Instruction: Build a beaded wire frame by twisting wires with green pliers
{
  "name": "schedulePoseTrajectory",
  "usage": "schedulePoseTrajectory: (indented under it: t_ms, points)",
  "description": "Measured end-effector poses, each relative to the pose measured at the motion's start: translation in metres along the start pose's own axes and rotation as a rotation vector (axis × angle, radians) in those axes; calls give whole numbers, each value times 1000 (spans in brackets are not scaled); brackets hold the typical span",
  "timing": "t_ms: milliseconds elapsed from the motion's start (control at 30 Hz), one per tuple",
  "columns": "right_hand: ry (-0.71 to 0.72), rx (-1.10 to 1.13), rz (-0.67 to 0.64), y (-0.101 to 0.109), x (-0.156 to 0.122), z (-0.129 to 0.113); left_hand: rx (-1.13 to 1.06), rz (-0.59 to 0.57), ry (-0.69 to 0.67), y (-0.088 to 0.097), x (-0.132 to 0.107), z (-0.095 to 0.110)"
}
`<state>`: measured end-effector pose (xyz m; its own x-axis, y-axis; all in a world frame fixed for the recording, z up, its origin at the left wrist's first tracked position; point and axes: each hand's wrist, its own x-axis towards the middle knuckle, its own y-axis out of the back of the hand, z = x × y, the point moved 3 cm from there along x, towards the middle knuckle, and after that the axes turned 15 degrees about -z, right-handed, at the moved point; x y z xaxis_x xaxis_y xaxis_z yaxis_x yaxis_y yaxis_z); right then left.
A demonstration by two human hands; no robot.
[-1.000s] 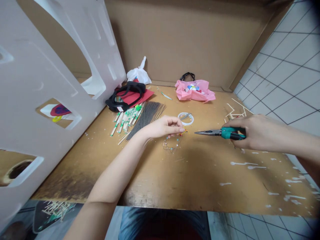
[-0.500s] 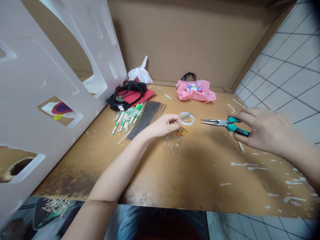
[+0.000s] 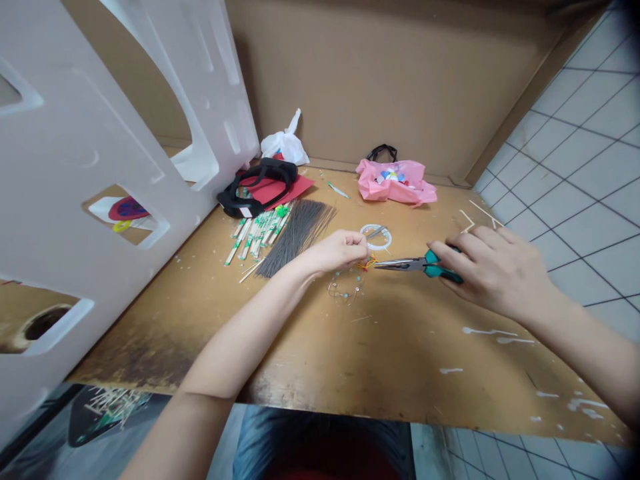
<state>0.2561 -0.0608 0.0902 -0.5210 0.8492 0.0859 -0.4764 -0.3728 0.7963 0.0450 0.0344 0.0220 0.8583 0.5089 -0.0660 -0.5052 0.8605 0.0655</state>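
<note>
My right hand [image 3: 493, 270] grips needle-nose pliers [image 3: 407, 265] by their teal and black handles. The jaws look nearly together and point left, their tips just right of my left hand [image 3: 347, 250]. Its fingers are pinched, and whatever they hold is too small to make out. Below the fingertips lie orange and red threads [image 3: 367, 263], close to the plier tips. A wire loop with small pale beads [image 3: 346, 285] rests nearer to me. Behind the fingertips sits a white ring-shaped dish [image 3: 376, 237] with thin grey pieces in it.
Dark thin wires [image 3: 295, 240] lie in a bundle beside green-and-white wrapped sticks [image 3: 257, 230]. A black headband-like strap [image 3: 257, 189] sits on red card. Behind stand a pink bag [image 3: 395, 181] and a white bag [image 3: 285, 147]. A white plastic panel [image 3: 165, 133] rises at left.
My right hand has brought the pliers left, towards my left hand, and their jaws have drawn closer together. My left hand stays pinched in about the same place over the table.
</note>
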Motion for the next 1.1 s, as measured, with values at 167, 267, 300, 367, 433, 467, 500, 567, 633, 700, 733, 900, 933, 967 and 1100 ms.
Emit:
schedulePoseTrajectory:
  t_ms: [167, 267, 300, 367, 433, 467, 500, 567, 633, 700, 733, 900, 933, 967, 1100]
  points:
    - [27, -34, 71, 0, 10, -4, -7, -15, -2, -2, 0, 2]
    - [39, -46, 71, 1, 12, -5, -2, 0, 11, 0, 0, 1]
    - [40, -44, 68, 1, 12, -5, -4, 3, 10, 1, 0, 1]
    - [42, -39, 66, 1, 12, -6, -18, 3, 7, 2, 0, 0]
    - [45, -43, 64, 0, 12, -6, -36, -5, 6, 2, 0, 0]
    - [45, -46, 64, 0, 12, -6, -46, -11, 6, 2, 0, 0]
    - [45, -43, 66, -1, 12, -6, -53, -17, 5, 2, 0, 0]
    - [46, -18, 79, -2, 12, -6, -62, -24, 5, 1, 0, 0]
    - [53, 5, 107, -1, 12, -5, -69, -29, 9, 1, 1, 0]
    - [66, -16, 143, 0, 12, -6, -84, -37, 5, 1, 1, -1]
    - [73, -46, 159, 2, 12, -7, -93, -43, 0, 1, 1, -2]
    - [90, -146, 188, 6, 12, -9, -132, -78, -9, 1, 3, -4]
    - [91, -138, 186, 6, 12, -9, -146, -86, -10, 1, 3, -4]
    - [92, -126, 181, 5, 12, -9, -162, -93, -12, 1, 3, -4]
    - [91, -87, 165, 3, 11, -8, -206, -99, -10, 0, 3, -4]
